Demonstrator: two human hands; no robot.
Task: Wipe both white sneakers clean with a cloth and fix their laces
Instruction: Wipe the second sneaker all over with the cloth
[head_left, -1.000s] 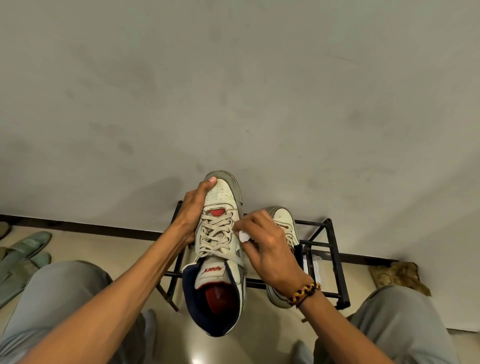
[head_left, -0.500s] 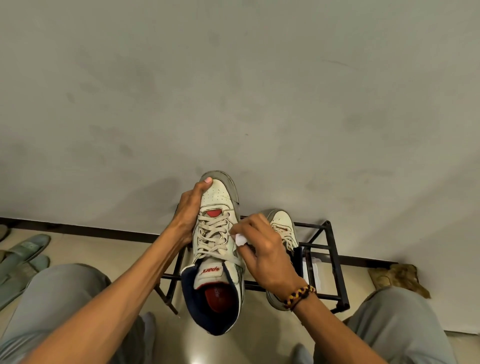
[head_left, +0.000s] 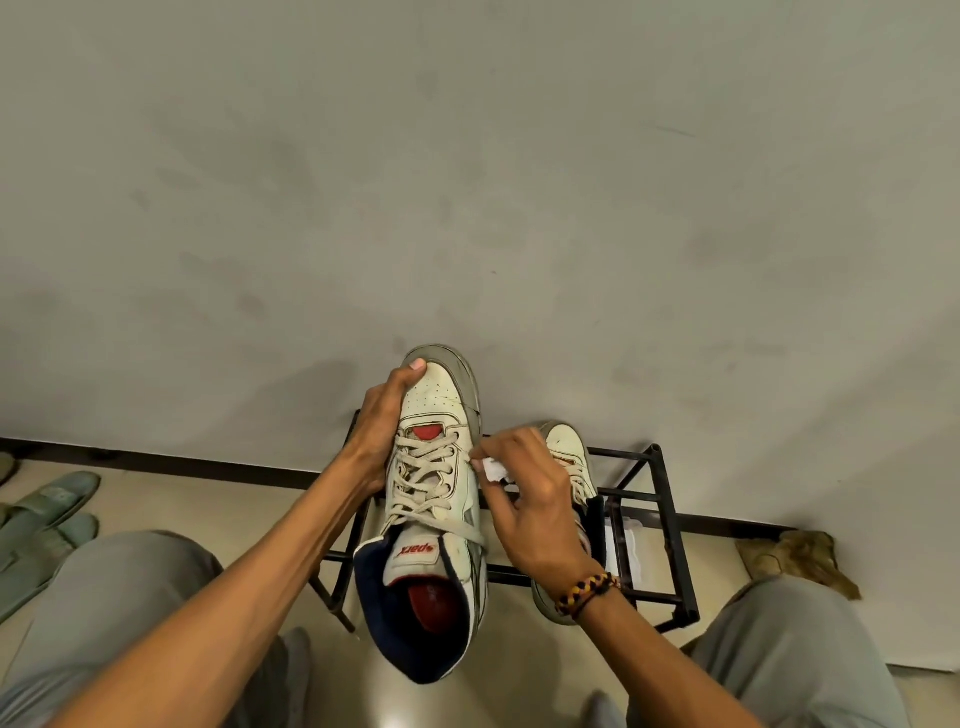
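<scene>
2 sneakers: held sneaker (head_left: 434, 499) is up in front of you; second sneaker (head_left: 569, 467) sits on the black rack (head_left: 670, 545), partly behind your right hand.
Left hand (head_left: 376, 436): wrapped around the toe side, thumb on the toe cap.
Right hand (head_left: 524, 499): fingers pinched on the white cloth (head_left: 493, 470), pressed to the upper beside the laces (head_left: 421, 478).
Tip: brace the toe firmly, wipe in short strokes, and keep the cloth from snagging the laces.

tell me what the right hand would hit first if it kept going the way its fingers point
Most likely the held sneaker: the right hand, pinching a white cloth, points left at its lace side, already about touching, though depth is unclear.
</scene>
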